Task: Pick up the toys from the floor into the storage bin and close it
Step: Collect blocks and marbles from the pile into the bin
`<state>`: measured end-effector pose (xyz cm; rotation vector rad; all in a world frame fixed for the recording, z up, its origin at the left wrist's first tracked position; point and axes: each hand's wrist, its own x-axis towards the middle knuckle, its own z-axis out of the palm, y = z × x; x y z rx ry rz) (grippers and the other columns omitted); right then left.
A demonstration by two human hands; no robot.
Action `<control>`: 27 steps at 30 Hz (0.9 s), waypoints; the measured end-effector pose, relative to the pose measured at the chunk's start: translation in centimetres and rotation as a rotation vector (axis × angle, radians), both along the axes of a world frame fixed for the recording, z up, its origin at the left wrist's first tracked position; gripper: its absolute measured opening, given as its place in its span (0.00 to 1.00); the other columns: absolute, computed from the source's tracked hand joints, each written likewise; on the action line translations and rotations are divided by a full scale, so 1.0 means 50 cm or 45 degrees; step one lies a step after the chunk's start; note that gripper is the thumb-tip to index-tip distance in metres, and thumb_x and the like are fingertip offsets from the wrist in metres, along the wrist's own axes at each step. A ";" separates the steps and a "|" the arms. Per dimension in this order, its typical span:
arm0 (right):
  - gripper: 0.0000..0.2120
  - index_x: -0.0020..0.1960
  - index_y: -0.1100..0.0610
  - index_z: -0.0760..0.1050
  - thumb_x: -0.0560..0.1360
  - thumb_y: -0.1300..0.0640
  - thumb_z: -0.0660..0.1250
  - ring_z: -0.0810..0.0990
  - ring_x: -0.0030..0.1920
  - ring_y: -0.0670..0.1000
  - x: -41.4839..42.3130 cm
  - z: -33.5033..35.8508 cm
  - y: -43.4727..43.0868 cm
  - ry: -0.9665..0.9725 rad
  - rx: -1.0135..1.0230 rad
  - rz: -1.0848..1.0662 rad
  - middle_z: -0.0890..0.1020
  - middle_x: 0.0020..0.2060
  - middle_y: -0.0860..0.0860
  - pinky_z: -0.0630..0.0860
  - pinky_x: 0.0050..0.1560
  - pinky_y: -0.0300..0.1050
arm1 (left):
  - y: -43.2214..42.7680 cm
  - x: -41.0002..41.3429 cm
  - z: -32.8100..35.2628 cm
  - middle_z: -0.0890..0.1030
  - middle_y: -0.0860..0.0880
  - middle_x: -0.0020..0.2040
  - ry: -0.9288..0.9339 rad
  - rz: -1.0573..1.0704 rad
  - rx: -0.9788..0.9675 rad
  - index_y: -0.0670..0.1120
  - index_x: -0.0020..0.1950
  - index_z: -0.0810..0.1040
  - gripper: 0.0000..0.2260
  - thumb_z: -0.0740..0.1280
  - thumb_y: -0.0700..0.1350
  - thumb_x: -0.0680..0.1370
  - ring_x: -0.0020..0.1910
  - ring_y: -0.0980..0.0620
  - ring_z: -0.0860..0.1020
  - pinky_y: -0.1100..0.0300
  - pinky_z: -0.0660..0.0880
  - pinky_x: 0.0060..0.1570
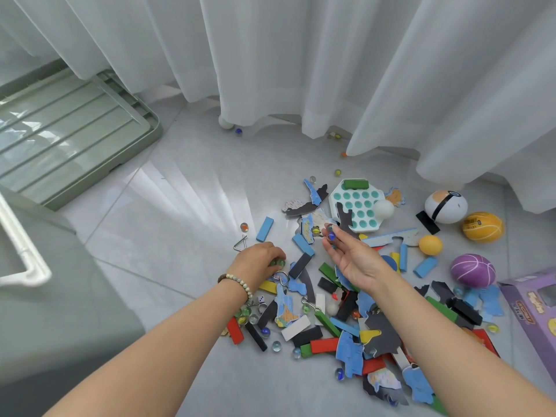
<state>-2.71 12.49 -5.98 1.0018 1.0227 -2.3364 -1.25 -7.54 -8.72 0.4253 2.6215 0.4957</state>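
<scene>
A heap of toys (346,311) covers the floor: coloured wooden blocks, blue puzzle pieces, glass marbles and metal ring puzzles. My left hand (258,263) is curled over green marbles (277,262) at the heap's left edge. My right hand (349,254) hovers palm up above the heap and pinches a blue marble (331,236) at its fingertips. A white-and-teal peg board (358,206) lies beyond it. The green bin lid (75,136) lies flat at far left. The bin's white rim (24,251) shows at the left edge.
White curtains (331,70) hang down to the floor behind the toys, with stray marbles (238,131) at their hem. A white-and-black ball (446,206), a yellow ball (483,227), an orange ball (430,245) and a purple ball (472,270) sit at right, beside a purple box (535,311).
</scene>
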 end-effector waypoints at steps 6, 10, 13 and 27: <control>0.10 0.43 0.60 0.74 0.79 0.56 0.59 0.77 0.36 0.49 0.004 -0.005 -0.003 -0.097 -0.233 0.009 0.75 0.37 0.54 0.78 0.29 0.37 | -0.001 0.006 0.021 0.81 0.53 0.42 -0.167 0.849 0.778 0.46 0.51 0.81 0.06 0.68 0.45 0.76 0.39 0.59 0.76 0.71 0.73 0.41; 0.14 0.36 0.55 0.69 0.78 0.49 0.60 0.70 0.26 0.44 -0.001 -0.007 -0.006 -0.089 -0.117 0.128 0.69 0.30 0.49 0.62 0.17 0.32 | -0.003 -0.025 0.064 0.79 0.49 0.43 -0.776 1.455 1.525 0.40 0.50 0.78 0.07 0.65 0.43 0.78 0.42 0.55 0.77 0.67 0.78 0.40; 0.14 0.37 0.55 0.68 0.77 0.49 0.62 0.64 0.22 0.43 -0.005 -0.008 -0.008 0.022 0.409 0.424 0.66 0.27 0.48 0.54 0.17 0.32 | -0.012 -0.040 0.086 0.77 0.46 0.42 -0.937 1.580 1.755 0.39 0.46 0.76 0.05 0.62 0.39 0.79 0.39 0.52 0.76 0.66 0.80 0.34; 0.10 0.55 0.61 0.70 0.78 0.55 0.63 0.59 0.19 0.42 -0.020 -0.026 -0.026 0.360 1.001 0.705 0.64 0.21 0.46 0.58 0.20 0.33 | -0.103 -0.058 0.010 0.64 0.50 0.27 -0.093 1.260 0.667 0.47 0.47 0.76 0.07 0.72 0.45 0.72 0.27 0.54 0.65 0.64 0.65 0.32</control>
